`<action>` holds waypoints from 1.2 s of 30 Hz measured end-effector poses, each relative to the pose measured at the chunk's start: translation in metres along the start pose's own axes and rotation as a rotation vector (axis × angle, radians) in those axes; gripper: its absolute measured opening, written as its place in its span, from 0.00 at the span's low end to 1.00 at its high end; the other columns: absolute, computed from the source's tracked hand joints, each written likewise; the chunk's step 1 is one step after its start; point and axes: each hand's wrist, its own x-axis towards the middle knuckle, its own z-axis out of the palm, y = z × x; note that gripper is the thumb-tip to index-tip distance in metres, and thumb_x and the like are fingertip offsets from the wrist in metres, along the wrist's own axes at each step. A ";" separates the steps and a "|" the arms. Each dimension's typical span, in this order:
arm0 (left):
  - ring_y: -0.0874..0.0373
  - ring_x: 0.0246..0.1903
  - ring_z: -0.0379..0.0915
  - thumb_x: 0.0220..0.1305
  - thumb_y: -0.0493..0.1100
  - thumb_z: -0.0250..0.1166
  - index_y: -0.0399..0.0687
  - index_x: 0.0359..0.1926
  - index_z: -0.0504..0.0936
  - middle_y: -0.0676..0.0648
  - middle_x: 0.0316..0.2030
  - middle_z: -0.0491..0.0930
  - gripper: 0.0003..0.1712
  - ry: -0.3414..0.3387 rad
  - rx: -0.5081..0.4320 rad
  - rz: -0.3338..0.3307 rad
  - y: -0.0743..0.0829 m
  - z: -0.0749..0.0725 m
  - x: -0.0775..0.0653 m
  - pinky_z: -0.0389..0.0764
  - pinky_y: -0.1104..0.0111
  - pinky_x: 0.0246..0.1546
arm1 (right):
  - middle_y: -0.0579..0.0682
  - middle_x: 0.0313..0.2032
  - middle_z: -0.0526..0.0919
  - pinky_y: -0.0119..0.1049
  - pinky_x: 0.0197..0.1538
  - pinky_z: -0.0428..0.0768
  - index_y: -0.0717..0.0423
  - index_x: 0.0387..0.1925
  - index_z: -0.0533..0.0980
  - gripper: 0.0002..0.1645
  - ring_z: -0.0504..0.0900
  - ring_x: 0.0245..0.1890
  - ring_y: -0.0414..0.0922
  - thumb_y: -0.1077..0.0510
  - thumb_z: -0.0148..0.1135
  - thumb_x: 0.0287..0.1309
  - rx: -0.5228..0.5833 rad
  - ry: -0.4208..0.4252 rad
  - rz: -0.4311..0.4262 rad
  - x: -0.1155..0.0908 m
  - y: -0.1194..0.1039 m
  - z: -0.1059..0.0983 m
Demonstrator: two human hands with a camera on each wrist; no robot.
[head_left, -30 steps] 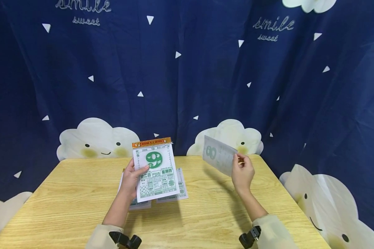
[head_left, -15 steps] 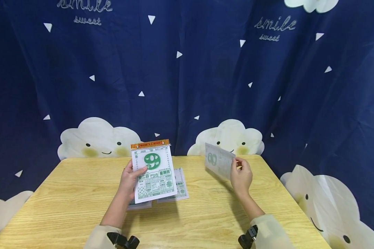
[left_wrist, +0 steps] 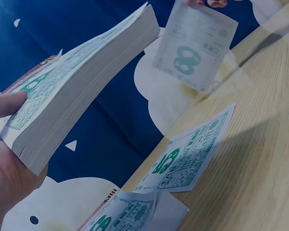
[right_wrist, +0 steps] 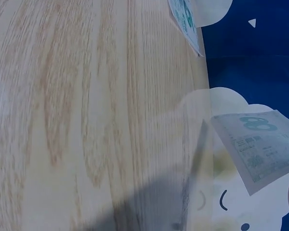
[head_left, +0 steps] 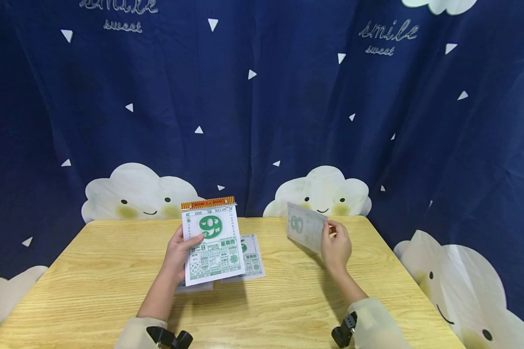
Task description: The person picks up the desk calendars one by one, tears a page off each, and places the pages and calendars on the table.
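Observation:
My left hand (head_left: 174,256) grips a thick tear-off calendar (head_left: 215,259) above the table, its thumb across the front page. A large green 9 is printed there under an orange striped header strip, and the left wrist view shows the pad's thick page edge (left_wrist: 86,98). To the right, my right hand (head_left: 336,247) pinches one loose calendar page (head_left: 304,229) by its near edge. The page's pale back faces me, with a green 8 showing through in reverse. In the right wrist view this page (right_wrist: 260,149) hangs in the air, bent slightly.
Beneath the held calendar, a printed page (head_left: 253,261) lies on the wooden table (head_left: 270,315). Beside it lies a second striped-header calendar (left_wrist: 127,211), mostly hidden in the head view. A blue curtain (head_left: 305,97) with clouds hangs behind the table.
The loose page in my right hand has come down a little and turned slightly. My left hand has shifted slightly left with the calendar.

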 end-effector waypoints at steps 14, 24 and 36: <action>0.62 0.38 0.83 0.63 0.33 0.57 0.59 0.69 0.55 0.61 0.41 0.82 0.37 0.018 -0.007 -0.023 0.001 -0.005 -0.001 0.84 0.67 0.42 | 0.48 0.23 0.76 0.26 0.16 0.62 0.57 0.33 0.80 0.05 0.67 0.18 0.38 0.59 0.62 0.55 -0.135 -0.154 -0.353 -0.018 0.005 0.007; 0.63 0.38 0.83 0.63 0.33 0.57 0.59 0.69 0.55 0.62 0.41 0.82 0.37 0.026 0.008 -0.020 0.000 -0.008 -0.002 0.84 0.68 0.42 | 0.45 0.24 0.77 0.24 0.17 0.67 0.52 0.30 0.81 0.03 0.74 0.24 0.40 0.59 0.65 0.51 -0.190 -0.302 -0.508 -0.032 0.005 0.007; 0.63 0.38 0.82 0.64 0.34 0.56 0.59 0.70 0.54 0.63 0.40 0.82 0.37 0.035 0.012 -0.030 0.003 -0.010 -0.004 0.84 0.68 0.43 | 0.44 0.25 0.79 0.32 0.28 0.76 0.51 0.28 0.81 0.03 0.75 0.26 0.40 0.59 0.67 0.48 -0.216 -0.435 -0.631 -0.044 0.005 0.006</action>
